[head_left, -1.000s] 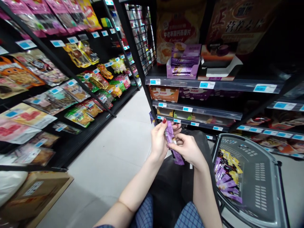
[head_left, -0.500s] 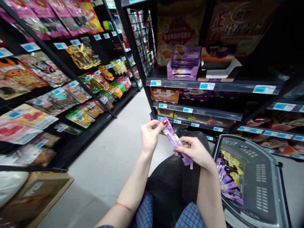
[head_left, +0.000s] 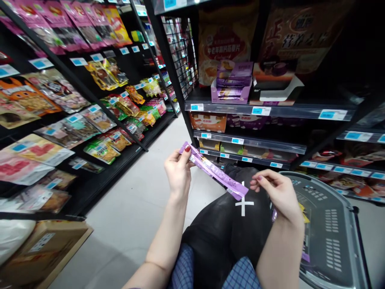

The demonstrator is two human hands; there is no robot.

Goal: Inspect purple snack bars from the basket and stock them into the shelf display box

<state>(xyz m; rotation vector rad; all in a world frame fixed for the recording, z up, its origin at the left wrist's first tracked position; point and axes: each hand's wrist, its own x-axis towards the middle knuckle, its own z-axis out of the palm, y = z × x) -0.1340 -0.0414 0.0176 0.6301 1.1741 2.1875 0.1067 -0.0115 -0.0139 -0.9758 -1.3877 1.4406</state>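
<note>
My left hand pinches the upper end of a bundle of long purple snack packets, which slants down to the right over my black-trousered knee. My right hand is off the bundle, just right of its lower end, fingers loosely curled with nothing in them. Beneath my right forearm stands a grey shopping basket with purple and yellow packets partly hidden in it. A purple display box holding the same kind of packets sits on the shelf ahead.
Black shelves of bagged snacks line the left side of the aisle. Shelves with blue price tags stand straight ahead and to the right. A cardboard box lies at the lower left. Pale floor tiles run down the aisle.
My left hand has drawn the purple packets up and to the left. My right hand has let go of their lower end and moved right, toward the basket.
</note>
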